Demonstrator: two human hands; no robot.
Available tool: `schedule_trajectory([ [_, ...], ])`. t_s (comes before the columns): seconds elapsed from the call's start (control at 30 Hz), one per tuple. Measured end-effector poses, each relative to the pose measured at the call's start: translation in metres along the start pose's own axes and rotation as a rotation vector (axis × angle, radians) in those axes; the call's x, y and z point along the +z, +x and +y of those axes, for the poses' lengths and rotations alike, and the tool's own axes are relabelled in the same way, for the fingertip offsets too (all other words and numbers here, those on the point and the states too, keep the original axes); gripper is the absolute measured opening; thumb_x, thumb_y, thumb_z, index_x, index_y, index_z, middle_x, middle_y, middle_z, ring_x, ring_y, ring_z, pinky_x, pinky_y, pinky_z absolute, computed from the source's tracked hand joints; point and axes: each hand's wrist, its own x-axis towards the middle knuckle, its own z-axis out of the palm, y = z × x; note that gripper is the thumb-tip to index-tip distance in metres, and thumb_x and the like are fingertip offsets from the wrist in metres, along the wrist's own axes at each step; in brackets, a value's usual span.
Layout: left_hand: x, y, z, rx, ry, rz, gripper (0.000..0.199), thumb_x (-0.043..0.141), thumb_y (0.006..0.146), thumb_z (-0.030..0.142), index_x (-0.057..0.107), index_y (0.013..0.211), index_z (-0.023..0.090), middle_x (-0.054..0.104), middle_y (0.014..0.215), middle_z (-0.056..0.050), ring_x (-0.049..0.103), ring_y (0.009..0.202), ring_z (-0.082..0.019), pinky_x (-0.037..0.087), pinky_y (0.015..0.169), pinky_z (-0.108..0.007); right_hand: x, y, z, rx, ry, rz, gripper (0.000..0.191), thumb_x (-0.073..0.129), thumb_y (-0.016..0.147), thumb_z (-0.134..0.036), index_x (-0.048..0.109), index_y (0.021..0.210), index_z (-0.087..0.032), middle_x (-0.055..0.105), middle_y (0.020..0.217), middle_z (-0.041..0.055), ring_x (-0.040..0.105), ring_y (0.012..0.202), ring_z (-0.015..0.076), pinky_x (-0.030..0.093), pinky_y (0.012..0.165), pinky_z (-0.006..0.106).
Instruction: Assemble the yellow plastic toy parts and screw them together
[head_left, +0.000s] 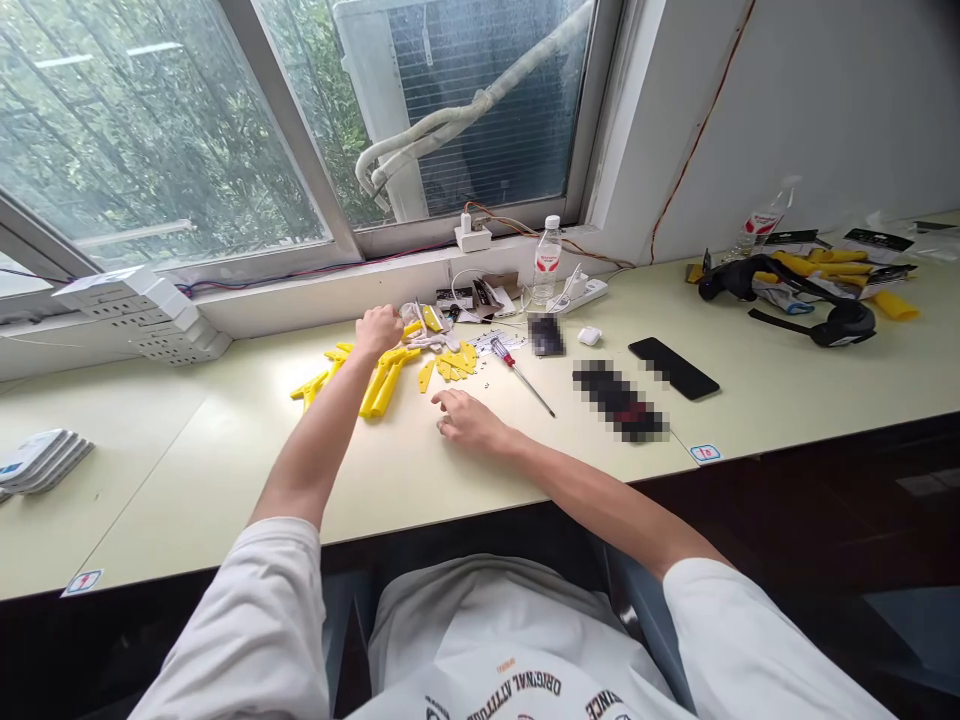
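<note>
My left hand reaches over the far side of the yellow plastic handles, its fingers curled round one whose end shows beside them. More yellow handles lie under and left of my forearm. My right hand rests near the table top, fingers loosely bent and apart, holding nothing. Just beyond it is a pile of flat yellow plates with holes. Small screws are scattered beside them. A screwdriver with a red and clear handle lies to the right of the pile.
Light gloves lie behind the plates. A water bottle, a power strip, a white earphone case and a black phone are on the table. Headphones sit far right, stacked white packs left.
</note>
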Motion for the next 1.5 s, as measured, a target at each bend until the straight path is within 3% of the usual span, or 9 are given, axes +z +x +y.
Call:
schedule_trajectory([
  [0.27, -0.009, -0.073, -0.063, -0.335, 0.129, -0.141, 0.055, 0.067, 0.091, 0.053, 0.070, 0.128, 0.012, 0.071, 0.131, -0.031, 0.067, 0.124, -0.048, 0.054, 0.100, -0.055, -0.021, 0.006, 0.012, 0.129, -0.203, 0.077, 0.024, 0.061, 0.096, -0.008, 0.073, 0.115, -0.017, 0.077, 0.116, 0.0119, 0.068, 0.109, 0.0254, 0.052, 0.091, 0.035],
  [0.43, -0.001, -0.085, -0.067, -0.338, 0.127, -0.210, 0.051, 0.067, 0.091, 0.043, 0.067, 0.132, 0.013, 0.071, 0.132, -0.030, 0.067, 0.125, -0.046, 0.055, 0.101, -0.053, -0.052, 0.008, 0.035, 0.361, -0.495, 0.141, 0.027, 0.056, 0.100, -0.008, 0.076, 0.116, -0.017, 0.078, 0.118, 0.0149, 0.068, 0.112, 0.0285, 0.051, 0.097, 0.038],
  [0.57, -0.009, -0.085, -0.064, -0.370, 0.072, -0.167, 0.042, 0.066, 0.090, 0.037, 0.067, 0.125, 0.014, 0.070, 0.133, -0.030, 0.067, 0.125, -0.046, 0.054, 0.101, -0.053, -0.074, 0.005, 0.059, 0.483, -0.552, 0.164, 0.035, 0.049, 0.100, -0.006, 0.076, 0.122, -0.012, 0.074, 0.126, 0.0209, 0.066, 0.117, 0.0332, 0.049, 0.100, 0.043],
  [0.77, -0.047, -0.108, -0.045, -0.376, -0.219, 0.085, 0.046, 0.067, 0.090, 0.045, 0.057, 0.126, 0.017, 0.071, 0.125, -0.027, 0.067, 0.120, -0.048, 0.053, 0.097, -0.057, -0.084, 0.001, 0.081, 0.615, -0.610, 0.178, 0.042, 0.043, 0.102, -0.012, 0.074, 0.129, -0.011, 0.068, 0.137, 0.0250, 0.060, 0.128, 0.0364, 0.046, 0.106, 0.048],
  [0.9, -0.057, -0.143, -0.011, -0.184, -0.745, -0.009, 0.041, 0.067, 0.085, 0.039, 0.055, 0.122, 0.024, 0.072, 0.101, -0.008, 0.070, 0.080, -0.027, 0.057, 0.072, -0.038, -0.080, 0.004, 0.090, 0.645, -0.600, 0.211, 0.047, 0.040, 0.100, -0.010, 0.068, 0.138, -0.008, 0.062, 0.143, 0.0275, 0.054, 0.133, 0.0390, 0.043, 0.110, 0.052],
  [1.0, -0.044, -0.167, 0.016, -0.056, -1.187, -0.183, 0.051, 0.067, 0.083, 0.040, 0.052, 0.130, 0.026, 0.065, 0.081, 0.002, 0.059, 0.057, -0.016, 0.050, 0.058, -0.028, -0.076, 0.013, 0.097, 0.581, -0.538, 0.225, 0.051, 0.040, 0.100, -0.010, 0.063, 0.146, -0.009, 0.058, 0.147, 0.0275, 0.049, 0.137, 0.0401, 0.041, 0.113, 0.052],
  [1.1, -0.024, -0.183, 0.036, -0.068, -1.477, -0.281, 0.048, 0.068, 0.083, 0.048, 0.055, 0.123, 0.025, 0.062, 0.079, 0.002, 0.056, 0.055, -0.013, 0.045, 0.051, -0.024, -0.074, 0.022, 0.105, 0.533, -0.532, 0.242, 0.055, 0.043, 0.101, -0.016, 0.057, 0.154, -0.009, 0.054, 0.148, 0.0281, 0.045, 0.138, 0.0426, 0.041, 0.111, 0.056],
  [1.37, 0.004, -0.201, 0.048, -0.145, -1.623, -0.403, 0.042, 0.076, 0.079, 0.042, 0.045, 0.103, 0.027, 0.063, 0.091, 0.003, 0.058, 0.054, -0.009, 0.046, 0.048, -0.022, -0.069, 0.023, 0.116, 0.457, -0.571, 0.269, 0.041, 0.042, 0.104, -0.019, 0.078, 0.123, -0.012, 0.060, 0.140, 0.0250, 0.046, 0.134, 0.0414, 0.042, 0.110, 0.056],
  [1.5, 0.008, -0.206, 0.048, -0.155, -1.599, -0.423, 0.042, 0.077, 0.077, 0.039, 0.042, 0.098, 0.027, 0.063, 0.094, 0.003, 0.060, 0.054, -0.009, 0.046, 0.047, -0.023, -0.072, 0.023, 0.117, 0.448, -0.528, 0.298, 0.041, 0.041, 0.104, -0.017, 0.076, 0.124, -0.011, 0.064, 0.137, 0.0243, 0.047, 0.131, 0.0395, 0.044, 0.109, 0.054],
])
